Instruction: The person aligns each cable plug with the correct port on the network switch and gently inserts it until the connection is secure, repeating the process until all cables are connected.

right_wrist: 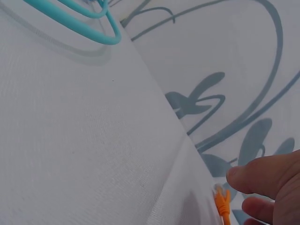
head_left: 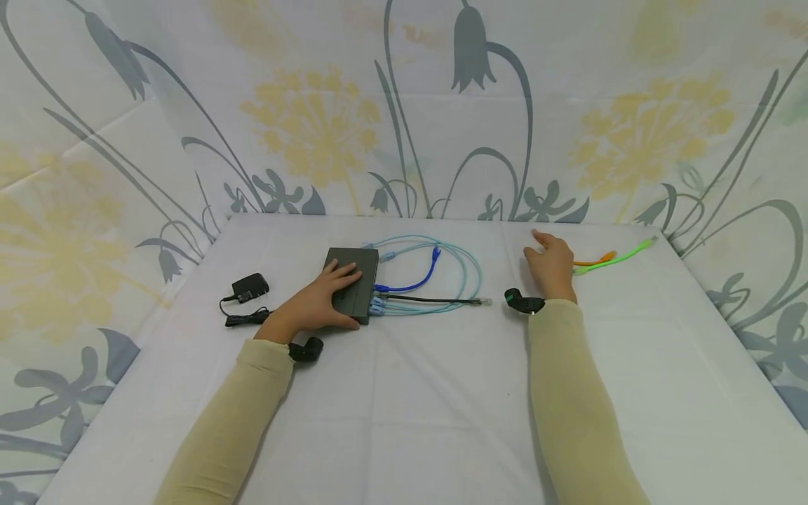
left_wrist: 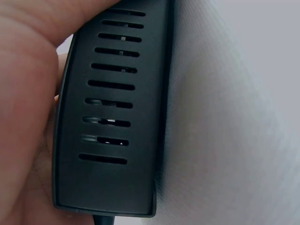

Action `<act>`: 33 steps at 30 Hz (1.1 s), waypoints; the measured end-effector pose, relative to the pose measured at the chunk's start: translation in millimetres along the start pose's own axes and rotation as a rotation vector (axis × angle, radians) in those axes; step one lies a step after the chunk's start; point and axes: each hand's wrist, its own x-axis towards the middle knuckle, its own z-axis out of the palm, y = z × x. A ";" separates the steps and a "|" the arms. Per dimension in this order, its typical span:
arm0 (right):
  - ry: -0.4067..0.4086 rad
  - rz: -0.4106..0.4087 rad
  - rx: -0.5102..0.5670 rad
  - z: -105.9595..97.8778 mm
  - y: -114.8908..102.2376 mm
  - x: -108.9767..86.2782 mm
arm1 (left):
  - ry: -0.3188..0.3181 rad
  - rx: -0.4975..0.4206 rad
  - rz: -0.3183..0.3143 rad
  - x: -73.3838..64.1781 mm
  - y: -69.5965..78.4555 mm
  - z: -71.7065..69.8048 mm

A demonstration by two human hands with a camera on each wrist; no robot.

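Note:
A black network switch lies flat on the table under my left hand. The left fingers spread over its top while the thumb lies against its near side. Its slotted, vented side fills the left wrist view, with a cord at the lower end. Light-blue cables, a dark blue cable and a black cable extend from the right side. My right hand holds nothing visible, its thumb and fingers apart. Beside it lies an orange cable, its plug near the fingertips.
A bright green cable lies alongside the orange one, at the back right. On the left is a black power adapter with a bundled cord. A patterned cloth hangs behind the white-covered table.

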 end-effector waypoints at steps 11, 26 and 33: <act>-0.065 0.055 -0.036 0.4 4.7 -0.3 | -0.002 0.003 -0.001 -0.5 0.8 -0.1; -0.103 0.038 -0.104 2.7 10.6 3.6 | 0.008 0.011 0.001 0.3 -1.5 1.6; -0.083 0.023 -0.117 3.9 10.4 4.2 | 0.008 0.014 -0.001 0.4 -1.0 1.2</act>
